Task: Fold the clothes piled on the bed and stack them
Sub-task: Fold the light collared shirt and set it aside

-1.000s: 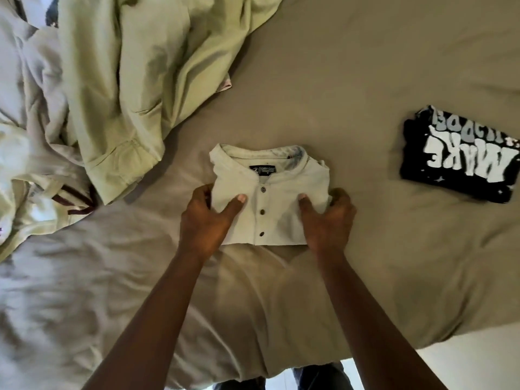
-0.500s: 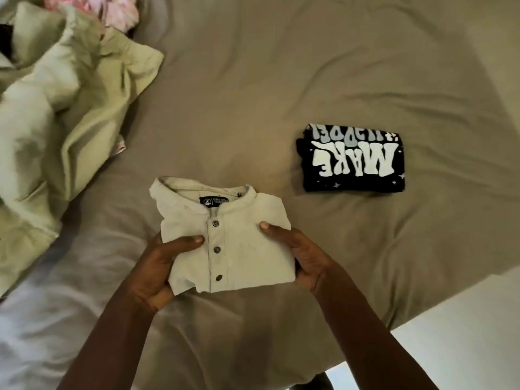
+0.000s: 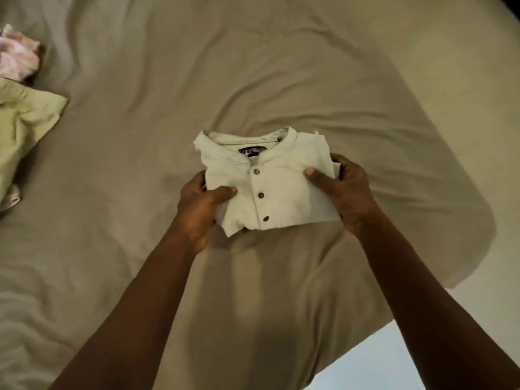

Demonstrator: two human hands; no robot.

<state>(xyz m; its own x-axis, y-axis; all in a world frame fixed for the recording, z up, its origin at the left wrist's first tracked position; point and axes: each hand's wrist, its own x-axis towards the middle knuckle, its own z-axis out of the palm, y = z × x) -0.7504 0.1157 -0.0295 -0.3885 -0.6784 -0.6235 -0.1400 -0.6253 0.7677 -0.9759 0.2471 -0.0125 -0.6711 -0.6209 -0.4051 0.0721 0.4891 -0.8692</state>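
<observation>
Since the earlier frames, the folded cream shirt (image 3: 275, 190) has been carried away from the unfolded pile, which is now seen only at the left edge of the view. Both hands have been kept on it throughout.

The beige bed sheet (image 3: 253, 66) fills most of the view and is creased across its width. A pale strip of floor (image 3: 380, 361) is seen past the bed's near right corner. A pale green garment (image 3: 25, 119) lies crumpled at the left edge, with a pink garment (image 3: 17, 57) just behind it.

The folded cream shirt is located over the middle of the bed, collar away from the person and button placket facing up. Whether it rests on the sheet or is held just above it cannot be told.

The shirt's left side is gripped by the left hand (image 3: 197, 209), with the left thumb (image 3: 222, 192) laid on top and the fingers curled beneath. Its right side is gripped likewise by the right hand (image 3: 349, 195), right thumb (image 3: 318, 178) on top.

Three dark buttons (image 3: 261, 195) run down the placket. A dark label (image 3: 253, 151) is visible inside the collar.
</observation>
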